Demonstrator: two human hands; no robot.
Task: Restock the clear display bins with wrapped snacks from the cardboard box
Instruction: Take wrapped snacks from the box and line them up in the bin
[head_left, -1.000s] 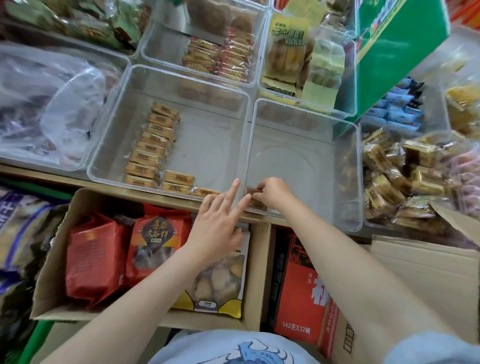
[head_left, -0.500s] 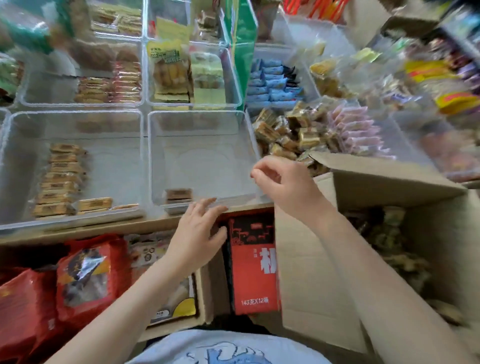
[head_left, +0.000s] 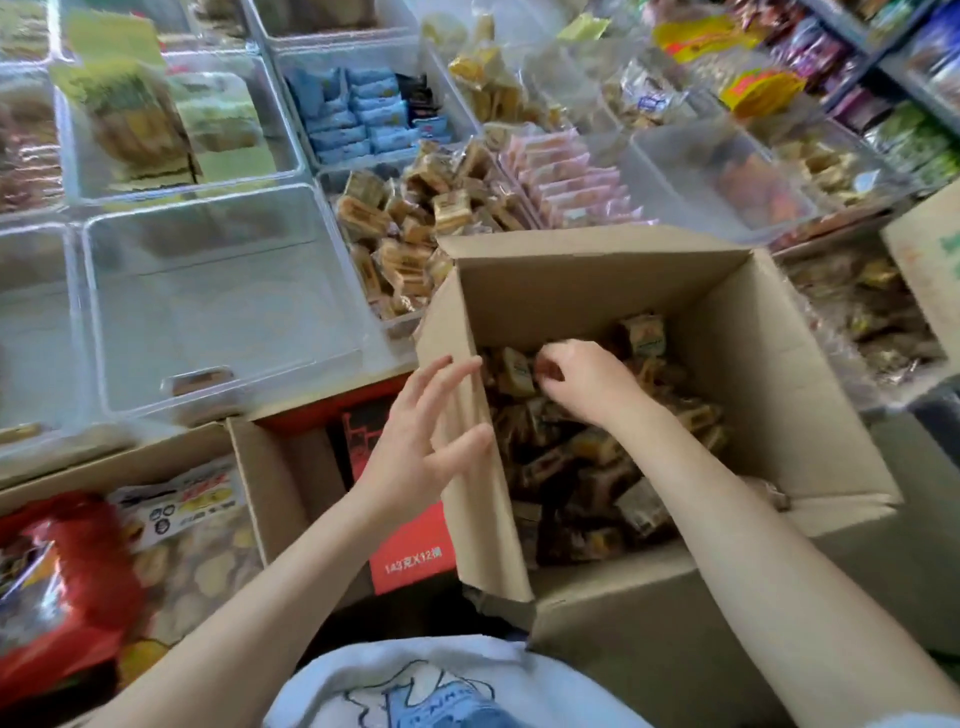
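The open cardboard box (head_left: 779, 415) stands at centre right, filled with brown and gold wrapped snacks (head_left: 597, 483). My right hand (head_left: 582, 376) is down inside the box, fingers curled on a wrapped snack at the top of the pile. My left hand (head_left: 421, 441) is open with spread fingers, touching the box's left flap (head_left: 478, 519). To the left, a clear display bin (head_left: 218, 291) holds a single wrapped snack (head_left: 200, 378) against its front wall.
Behind the box, a bin of tan wrapped snacks (head_left: 395, 234), pink packs (head_left: 571, 176) and blue packs (head_left: 363, 114). Below the shelf edge sit a red carton (head_left: 410, 551) and a box of red bags (head_left: 57, 571). More bins stand at far left.
My view has swung right from the bins to the box. My right hand left the clear bin's rim and went down into the box. My left hand moved right to the flap.
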